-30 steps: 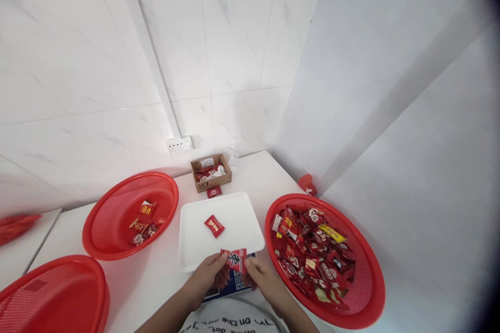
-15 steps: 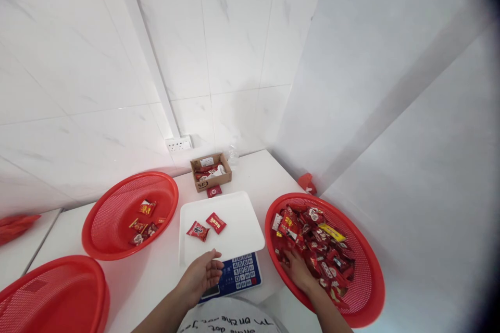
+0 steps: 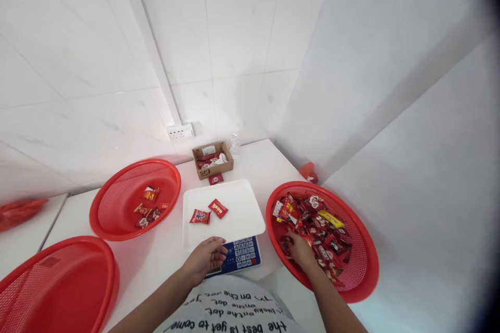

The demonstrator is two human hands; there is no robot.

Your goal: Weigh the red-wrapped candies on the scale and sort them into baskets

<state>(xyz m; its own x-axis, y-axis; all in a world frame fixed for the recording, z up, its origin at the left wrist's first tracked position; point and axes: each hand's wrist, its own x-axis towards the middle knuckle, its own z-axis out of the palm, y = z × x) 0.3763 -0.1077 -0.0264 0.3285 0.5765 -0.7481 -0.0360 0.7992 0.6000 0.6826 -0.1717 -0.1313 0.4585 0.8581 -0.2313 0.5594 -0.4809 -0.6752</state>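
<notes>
- Head view, hands: the right hand (image 3: 300, 251) is down in the right red basket (image 3: 365, 276), fingers curled among the heap of wrapped candies (image 3: 317, 231); whether it has closed on a packet I cannot tell, since the fingertips are buried in the wrappers.
- Head view, other hand: the left hand (image 3: 203, 259) rests loosely open and holds nothing, at the near edge of the white scale tray (image 3: 242, 223), partly covering the scale's blue keypad (image 3: 244, 253).
- Two red candy packets (image 3: 209, 212) lie on the tray, just beyond the left hand and well apart from the right one; they sit side by side, near each other.
- Surface: a white table (image 3: 164, 257) carries the scale in the middle, the full basket to its right, a second red basket (image 3: 117, 216) with a few packets to its left, and a third red basket (image 3: 62, 291) at the near left corner.
- Room: a small cardboard box (image 3: 213, 159) stands behind the tray with one red packet just in front of it; white marbled wall tiles and a wall socket (image 3: 180, 131) lie behind.
- Hard to make out: the third basket is cut off by the frame, the scale's display is hidden under the left hand, and the printing on the wrappers is too small to read.
</notes>
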